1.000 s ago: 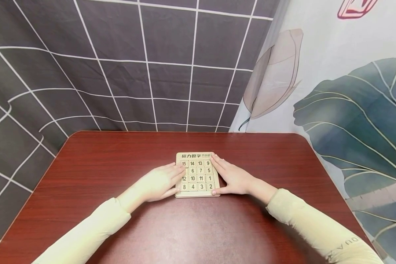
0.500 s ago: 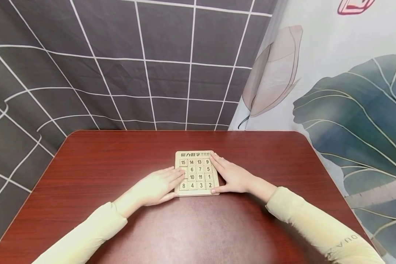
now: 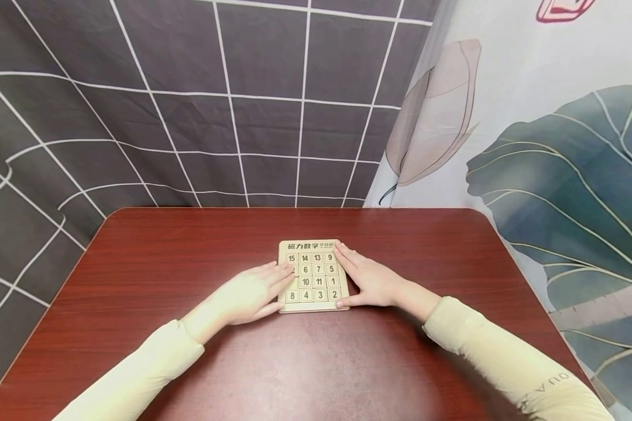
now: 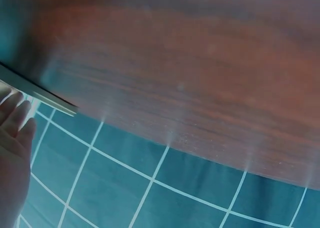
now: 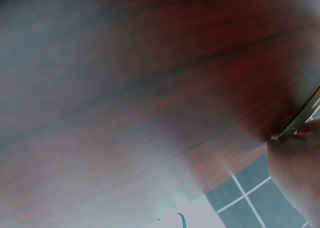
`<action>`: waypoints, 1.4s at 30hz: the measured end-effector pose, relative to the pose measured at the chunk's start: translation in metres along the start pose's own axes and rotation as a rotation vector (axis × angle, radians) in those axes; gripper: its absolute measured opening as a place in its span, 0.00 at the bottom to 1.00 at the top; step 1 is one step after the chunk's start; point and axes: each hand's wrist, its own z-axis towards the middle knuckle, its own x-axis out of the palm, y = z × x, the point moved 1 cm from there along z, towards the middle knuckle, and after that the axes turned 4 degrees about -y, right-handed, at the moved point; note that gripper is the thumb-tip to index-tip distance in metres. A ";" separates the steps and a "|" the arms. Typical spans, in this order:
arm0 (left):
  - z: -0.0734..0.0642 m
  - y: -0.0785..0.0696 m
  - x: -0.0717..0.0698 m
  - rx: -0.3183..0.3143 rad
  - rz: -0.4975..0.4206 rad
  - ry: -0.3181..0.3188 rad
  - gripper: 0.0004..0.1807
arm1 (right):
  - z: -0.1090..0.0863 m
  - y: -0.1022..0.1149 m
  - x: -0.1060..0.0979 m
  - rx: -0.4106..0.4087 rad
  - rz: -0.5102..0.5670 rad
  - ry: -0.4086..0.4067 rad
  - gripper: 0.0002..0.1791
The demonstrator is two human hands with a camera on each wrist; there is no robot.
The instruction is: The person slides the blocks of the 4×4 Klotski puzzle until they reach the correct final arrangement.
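Magnetic number sliding puzzle (image 3: 313, 307), pale wood, lying flat near the middle of the table, its heading in dark Chinese characters (image 3: 302, 246) along the far border. Number tiles (image 3: 319, 282), far row: 15, 14, 13, 9; near row: 8, 4, 3, 2. Middle rows, past the first column: 6, 7, 5; 10, 11, 1. First-column places in these rows: partly covered by fingers.

Left hand (image 3: 254, 294): fingers extended and close together, tips on the first column; thumb set apart, at the near left corner.

Right hand (image 3: 375, 282): fingers straight and close together along the right edge, reaching the far corner; thumb spread wide, its tip on the near right corner.

Sleeves (image 3: 505, 356), pale yellow, on both arms; lettering on the right.

Table (image 3: 200, 245): reddish-brown, wood-grained, rounded far corners.

Grid-patterned curtain (image 3: 189, 123), dark grey with white lines, behind; leaf-print curtain (image 3: 558, 193), white, at right.
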 end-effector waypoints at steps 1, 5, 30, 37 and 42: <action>-0.002 -0.002 0.000 0.009 0.000 -0.008 0.34 | 0.000 0.000 0.000 -0.001 -0.005 0.000 0.65; -0.011 -0.013 -0.002 0.066 0.005 -0.050 0.34 | 0.000 0.000 0.000 0.004 -0.011 0.007 0.65; -0.006 -0.011 -0.003 0.022 0.005 -0.018 0.35 | 0.001 -0.002 0.002 -0.004 -0.004 0.002 0.65; 0.000 -0.021 -0.004 0.081 -0.009 -0.039 0.34 | 0.001 -0.002 0.001 0.001 -0.002 0.002 0.65; 0.002 -0.032 -0.004 0.135 0.029 -0.044 0.33 | 0.001 -0.002 0.003 -0.008 -0.006 -0.002 0.65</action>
